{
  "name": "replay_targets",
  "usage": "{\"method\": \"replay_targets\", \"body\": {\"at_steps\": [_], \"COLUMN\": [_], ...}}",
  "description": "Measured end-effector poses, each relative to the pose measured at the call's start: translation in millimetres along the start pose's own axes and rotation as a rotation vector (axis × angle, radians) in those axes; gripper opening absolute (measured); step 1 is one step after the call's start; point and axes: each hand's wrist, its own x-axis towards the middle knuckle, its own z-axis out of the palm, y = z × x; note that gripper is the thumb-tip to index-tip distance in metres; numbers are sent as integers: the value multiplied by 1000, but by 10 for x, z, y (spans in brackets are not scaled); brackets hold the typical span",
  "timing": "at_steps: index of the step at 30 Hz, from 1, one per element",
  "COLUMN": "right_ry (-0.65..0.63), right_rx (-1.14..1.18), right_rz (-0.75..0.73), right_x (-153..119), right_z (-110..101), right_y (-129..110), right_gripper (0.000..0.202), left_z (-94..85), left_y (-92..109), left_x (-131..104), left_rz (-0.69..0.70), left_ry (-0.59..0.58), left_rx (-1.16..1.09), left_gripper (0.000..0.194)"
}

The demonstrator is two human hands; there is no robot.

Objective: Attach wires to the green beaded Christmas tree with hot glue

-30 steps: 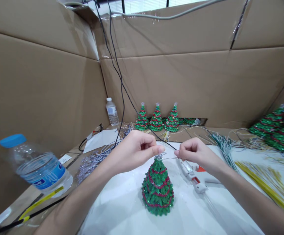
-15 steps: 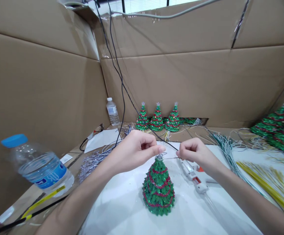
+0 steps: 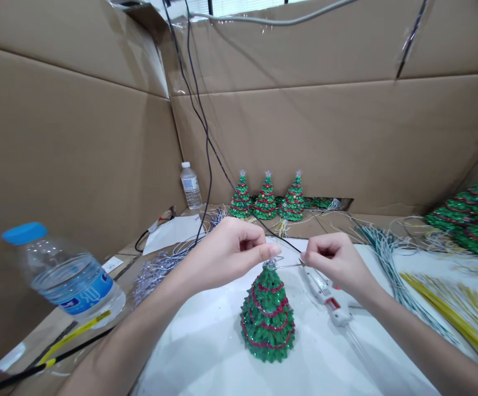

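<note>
Blue-capped bottle [image 3: 77, 286]: stands along the left edge of the worktop [image 3: 197, 341], well apart from the work I am watching by remote feed.
Clear-tipped strands [image 3: 152, 278]: heaped inside the left edge, beyond the near forearm.
Left hand [image 3: 242, 247]: thumb and forefinger together, pinched, as I read it, on the star [image 3: 274, 261] atop the green tree [image 3: 268, 319]; the nearer of the two hands to that peak.
Tree: upright, base on the worktop, closer to the near edge than the far edge; I see it below the left fingertips and left of the right hand [image 3: 338, 258].
Star: at the peak; fixed or merely held there, I cannot tell.
Rod [image 3: 289, 266]: thin, silvery, nearly level, crossways to the tree's vertical axis, running leftward to just beside the star; I cannot confirm contact.
Right hand: fingers clamped on the rod's outer end, apart from the tree.
Glue gun [image 3: 338, 313]: lies between the tree and the right forearm, nose toward the far edge.
Yellow wires [image 3: 449, 300]: bundled toward the right edge.
</note>
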Motion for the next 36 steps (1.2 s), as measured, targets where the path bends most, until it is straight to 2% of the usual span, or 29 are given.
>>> {"method": "replay_targets", "body": {"at_steps": [4,11,16,19,23,25,28,29,31,34,36], "right_ry": [101,368,497,484,399,426,459,428,279,-62,-271], "right_rx": [-96,-586,-916,-1052,-1118,-1109,-998,-944,-853,-743,-621], "right_rz": [-98,-639,-851,-910,-1031,-966,-770,-696,-503,-172,-26], "right_x": [-52,-219,-443,-607,-704,-676,-585,-553,-494,-405,-331], "right_z": [-71,-159,-130,-94,-62,-58,-86,-105,-151,-220,-252], "right_y": [-99,-305,-513,-625,-699,-693,-645,-625,-581,-501,-433], "right_gripper": [26,30,33,36,31,33,35,36,39,46,49], "left_z": [1,-2,-5,-7,-9,-8,-8,-9,-13,-16,-13], "left_y": [-3,17,8,13,30,36,39,39,38,37,36], "left_x": [3,-9,2,0,-7,-6,-1,0,-1,-7,-11], "left_rz": [9,-13,-15,-14,-11,-13,-21,-22,-28,-39,-41], "left_ry": [-8,-10,1,-6,-2,0,1,0,-5,-14,-14], "left_rx": [-17,-29,-27,-32,-40,-45,-45,-42,-42,-51,-49], "left_gripper": [41,41,41,41,42,42,42,42,42,42,42]}}
